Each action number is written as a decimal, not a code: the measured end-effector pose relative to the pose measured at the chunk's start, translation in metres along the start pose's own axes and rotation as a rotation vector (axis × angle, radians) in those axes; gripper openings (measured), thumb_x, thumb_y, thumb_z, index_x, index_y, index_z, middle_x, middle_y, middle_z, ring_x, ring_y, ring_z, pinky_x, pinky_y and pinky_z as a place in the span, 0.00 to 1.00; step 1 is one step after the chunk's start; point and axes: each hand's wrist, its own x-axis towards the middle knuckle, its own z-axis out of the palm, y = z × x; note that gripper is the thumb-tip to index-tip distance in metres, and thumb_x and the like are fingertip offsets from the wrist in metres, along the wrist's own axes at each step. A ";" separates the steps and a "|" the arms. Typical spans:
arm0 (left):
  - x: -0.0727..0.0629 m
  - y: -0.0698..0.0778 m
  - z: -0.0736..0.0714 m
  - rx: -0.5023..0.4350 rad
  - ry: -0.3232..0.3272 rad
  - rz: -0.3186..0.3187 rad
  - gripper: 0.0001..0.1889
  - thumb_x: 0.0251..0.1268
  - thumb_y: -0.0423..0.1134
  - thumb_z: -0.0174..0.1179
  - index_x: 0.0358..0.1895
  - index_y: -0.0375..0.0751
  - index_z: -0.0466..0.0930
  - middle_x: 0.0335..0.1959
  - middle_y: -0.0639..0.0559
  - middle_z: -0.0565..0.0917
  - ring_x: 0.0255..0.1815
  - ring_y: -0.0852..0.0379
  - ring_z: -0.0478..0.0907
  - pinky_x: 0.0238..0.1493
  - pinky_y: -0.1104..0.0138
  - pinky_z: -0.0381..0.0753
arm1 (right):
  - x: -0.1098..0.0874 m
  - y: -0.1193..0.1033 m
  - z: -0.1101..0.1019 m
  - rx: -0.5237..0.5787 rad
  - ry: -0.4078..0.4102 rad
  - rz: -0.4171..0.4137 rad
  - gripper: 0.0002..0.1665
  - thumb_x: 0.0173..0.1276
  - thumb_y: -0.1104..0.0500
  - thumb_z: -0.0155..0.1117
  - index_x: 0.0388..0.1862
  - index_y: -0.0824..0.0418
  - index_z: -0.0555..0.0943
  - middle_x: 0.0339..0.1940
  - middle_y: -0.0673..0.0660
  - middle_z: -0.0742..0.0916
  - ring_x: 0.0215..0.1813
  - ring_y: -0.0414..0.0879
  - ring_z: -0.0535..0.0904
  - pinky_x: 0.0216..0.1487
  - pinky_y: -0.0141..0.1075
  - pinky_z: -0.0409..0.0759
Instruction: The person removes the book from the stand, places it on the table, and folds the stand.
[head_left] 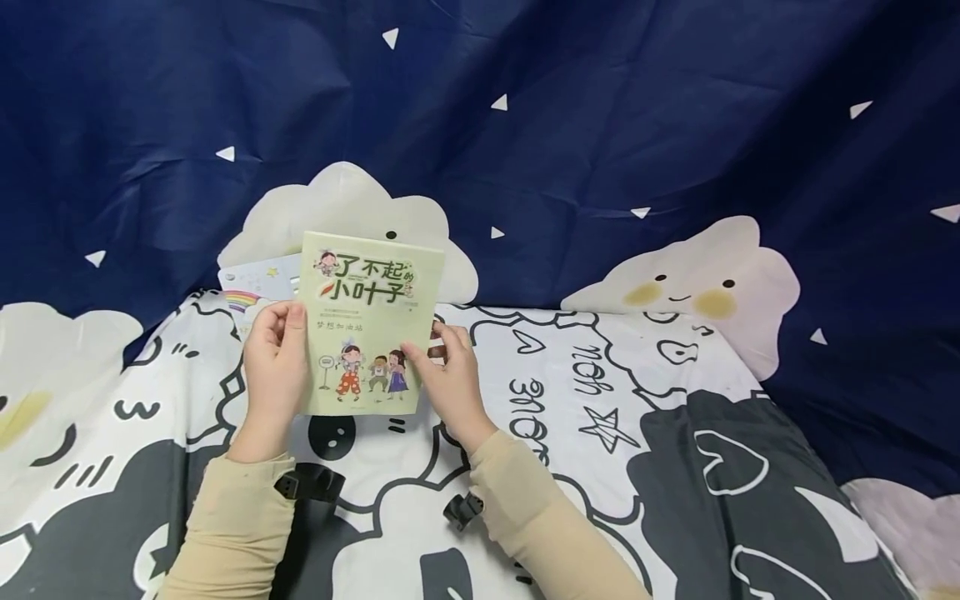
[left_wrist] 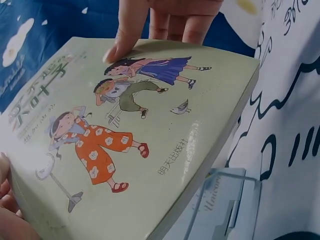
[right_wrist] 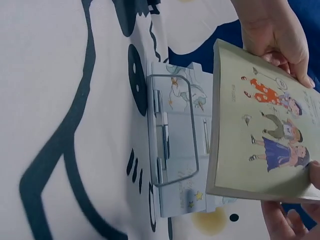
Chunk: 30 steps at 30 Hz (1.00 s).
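A pale green book (head_left: 371, 333) with cartoon children and Chinese lettering on its cover is held upright between both hands. My left hand (head_left: 272, 362) grips its left edge, thumb on the front cover. The right hand (head_left: 453, 379) pinches the lower right edge, its thumb lying near the girl in the purple dress. Behind the book stands a light blue book stand (right_wrist: 175, 135) with a unicorn, stars and a wire frame; the book hides most of it in the head view, leaving a rainbow corner (head_left: 258, 279) showing.
A black-and-white patterned cloth (head_left: 570, 400) covers the surface under the hands. At the back hangs a dark blue curtain (head_left: 570, 150) with clouds and white triangles. Black straps (head_left: 311, 482) sit at both wrists.
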 end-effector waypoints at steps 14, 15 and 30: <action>-0.004 0.002 0.011 0.058 -0.063 -0.043 0.19 0.78 0.47 0.50 0.51 0.33 0.77 0.25 0.73 0.79 0.23 0.71 0.77 0.25 0.78 0.76 | -0.008 0.007 -0.012 0.232 -0.040 0.049 0.24 0.71 0.61 0.64 0.61 0.68 0.70 0.51 0.66 0.86 0.43 0.47 0.86 0.42 0.31 0.85; -0.004 0.003 0.011 0.056 -0.070 -0.044 0.19 0.78 0.48 0.50 0.51 0.33 0.77 0.25 0.73 0.79 0.23 0.71 0.77 0.25 0.78 0.77 | -0.009 0.006 -0.013 0.250 -0.041 0.050 0.24 0.71 0.62 0.64 0.62 0.68 0.69 0.51 0.67 0.86 0.43 0.48 0.87 0.42 0.32 0.86; -0.016 -0.001 0.022 -0.005 -0.557 -0.208 0.26 0.70 0.43 0.63 0.66 0.35 0.73 0.51 0.34 0.85 0.33 0.64 0.87 0.35 0.64 0.88 | -0.012 0.005 -0.052 0.364 0.045 0.084 0.21 0.73 0.67 0.58 0.60 0.71 0.65 0.50 0.73 0.82 0.32 0.36 0.85 0.35 0.31 0.86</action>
